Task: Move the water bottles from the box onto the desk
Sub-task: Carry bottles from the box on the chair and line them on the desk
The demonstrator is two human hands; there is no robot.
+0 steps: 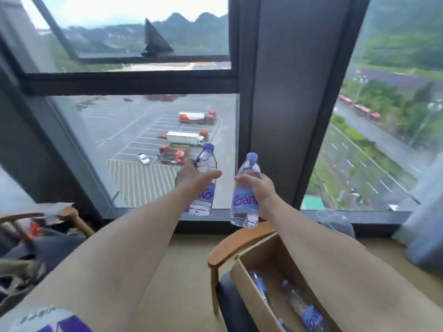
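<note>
I hold two clear water bottles with purple caps and purple-blue labels up in front of the window. My left hand (194, 179) grips one bottle (203, 188) around its upper body. My right hand (257, 188) grips the other bottle (245, 200) just below its shoulder. Both bottles are upright, a little apart, at about the same height. Below my right forearm an open cardboard box (247, 279) sits on a chair, with at least two more bottles (304, 310) lying inside. A purple-labelled bottle (50, 319) shows blurred at the bottom left corner.
The box's wooden armchair (230, 245) has a dark seat. Another wooden chair (74, 218) with dark bags piled on it stands at the left. A large dark-framed window (271, 116) fills the front, a curtain (426, 224) hangs at right, beige carpet (182, 259) lies between the chairs.
</note>
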